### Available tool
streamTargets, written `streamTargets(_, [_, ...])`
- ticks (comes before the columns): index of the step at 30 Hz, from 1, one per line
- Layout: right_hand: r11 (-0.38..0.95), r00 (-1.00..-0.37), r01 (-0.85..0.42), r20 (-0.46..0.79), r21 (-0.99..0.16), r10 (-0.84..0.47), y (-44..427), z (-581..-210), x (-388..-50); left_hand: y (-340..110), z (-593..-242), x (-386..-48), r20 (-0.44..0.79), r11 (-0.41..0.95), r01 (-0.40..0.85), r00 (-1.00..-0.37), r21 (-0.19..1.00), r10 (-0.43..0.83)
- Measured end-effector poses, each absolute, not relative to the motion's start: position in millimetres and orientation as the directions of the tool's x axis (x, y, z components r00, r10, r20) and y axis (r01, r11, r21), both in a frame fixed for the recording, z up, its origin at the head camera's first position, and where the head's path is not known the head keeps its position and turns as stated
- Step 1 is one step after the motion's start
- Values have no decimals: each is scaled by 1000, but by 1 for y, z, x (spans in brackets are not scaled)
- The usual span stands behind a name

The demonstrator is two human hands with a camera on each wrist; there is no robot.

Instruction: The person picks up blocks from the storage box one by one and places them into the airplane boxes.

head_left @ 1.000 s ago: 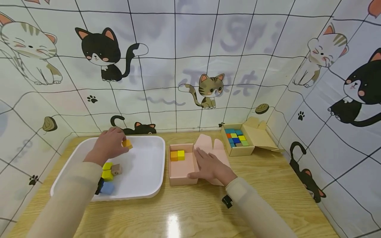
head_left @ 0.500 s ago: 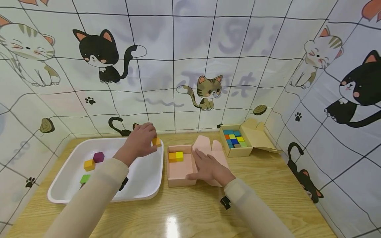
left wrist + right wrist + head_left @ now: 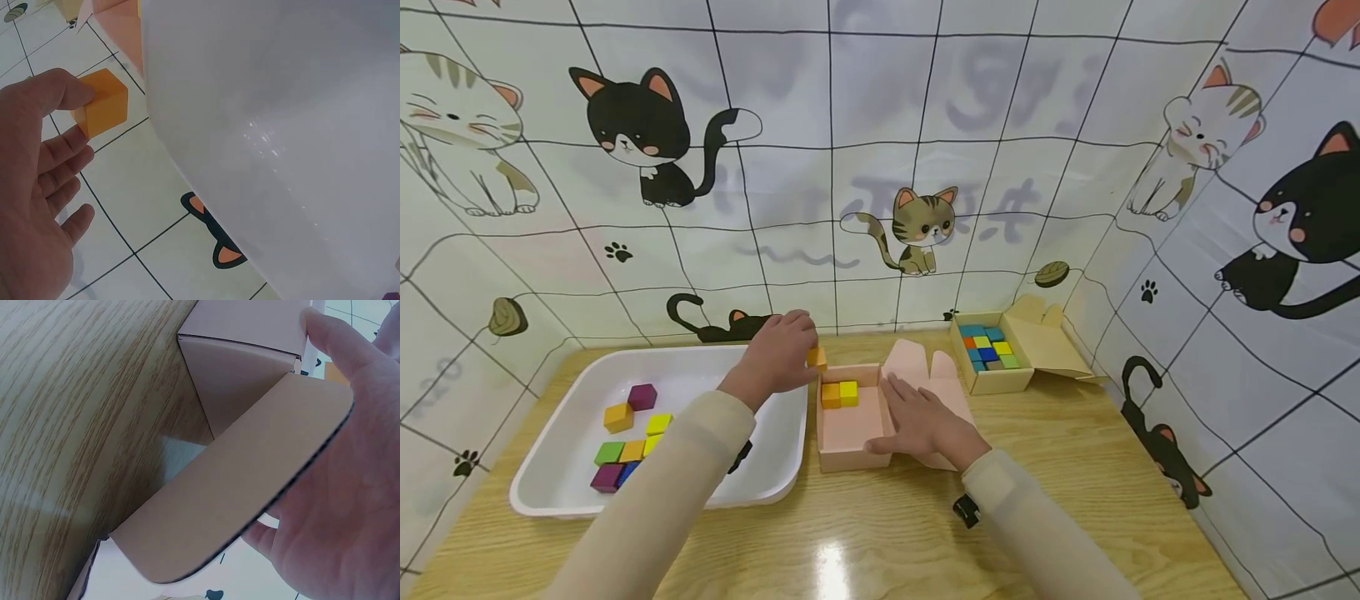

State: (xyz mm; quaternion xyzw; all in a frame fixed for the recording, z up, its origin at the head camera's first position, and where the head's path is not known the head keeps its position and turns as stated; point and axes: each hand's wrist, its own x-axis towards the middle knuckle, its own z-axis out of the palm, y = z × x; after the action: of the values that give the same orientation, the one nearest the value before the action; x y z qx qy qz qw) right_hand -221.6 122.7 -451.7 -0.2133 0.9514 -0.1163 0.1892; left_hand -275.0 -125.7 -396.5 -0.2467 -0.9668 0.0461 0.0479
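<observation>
My left hand [image 3: 778, 354] is over the right rim of the white tray, pinching an orange cube [image 3: 106, 103] between thumb and fingers. The cube is off the surface, close to the left wall of the pink box [image 3: 853, 459]. Inside that box, an orange cube [image 3: 831, 396] and a yellow cube [image 3: 848, 393] sit side by side at the back left. My right hand [image 3: 925, 421] rests along the box's right wall by the opened lid, its fingers fairly straight. In the right wrist view the thumb touches the box edge, and a lid flap [image 3: 237, 481] hides part of the hand.
The white tray [image 3: 542, 492] on the left holds several loose coloured cubes, partly covered by my left sleeve. At the back right stands an open yellowish box [image 3: 1003, 382] filled with coloured cubes. A cat-patterned sheet [image 3: 880, 125] lines the back and sides of the wooden table [image 3: 1037, 517].
My left hand has carried the orange cube rightward, from above the middle of the tray to beside the pink box. More cubes in the tray show now. The right hand has stayed put.
</observation>
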Motion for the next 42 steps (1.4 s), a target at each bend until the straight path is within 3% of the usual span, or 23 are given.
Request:
streamTargets(27, [894, -837, -353, -335, -275, -433, 120, -449, -222, -80, -406, -280, -20, 849, 506, -860, -150, 509])
streamTargets(42, [893, -835, -349, -338, -283, -434, 121, -450, -222, -77, -414, -285, -50, 858, 505, -863, -100, 502])
